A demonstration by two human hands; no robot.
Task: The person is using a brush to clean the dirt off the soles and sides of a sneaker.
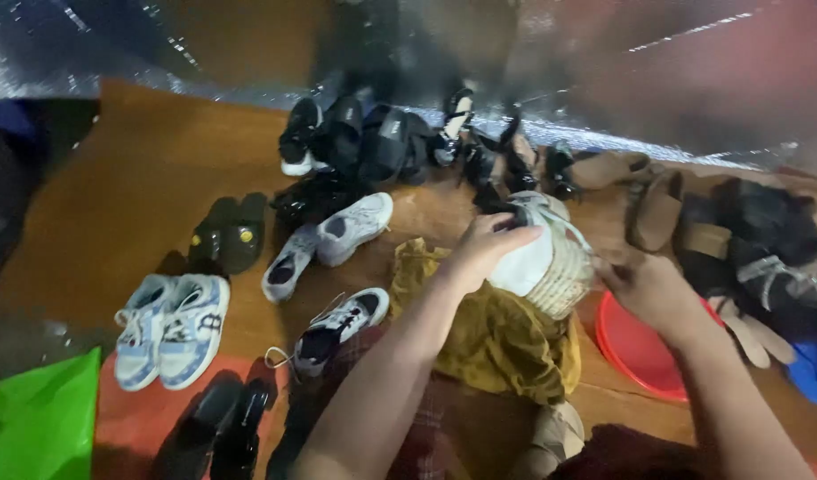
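Observation:
My left hand (481,251) grips the heel end of a white wedge shoe with a woven straw sole (551,258), held above a mustard-yellow cloth (502,342) on my lap. My right hand (647,289) holds the same shoe from its right side, fingers at the woven sole. The shoe's dark strap end points away from me. A red round basin (635,351) sits under my right wrist.
Several shoes lie on the brown floor: light blue sneakers (170,327), grey-white sneakers (328,242), a black-and-white sneaker (337,327), dark slippers (228,236), black shoes (217,427), a black pile (382,142) at the back, tan and black sandals (737,231) on the right. A green bag (35,422) sits lower left.

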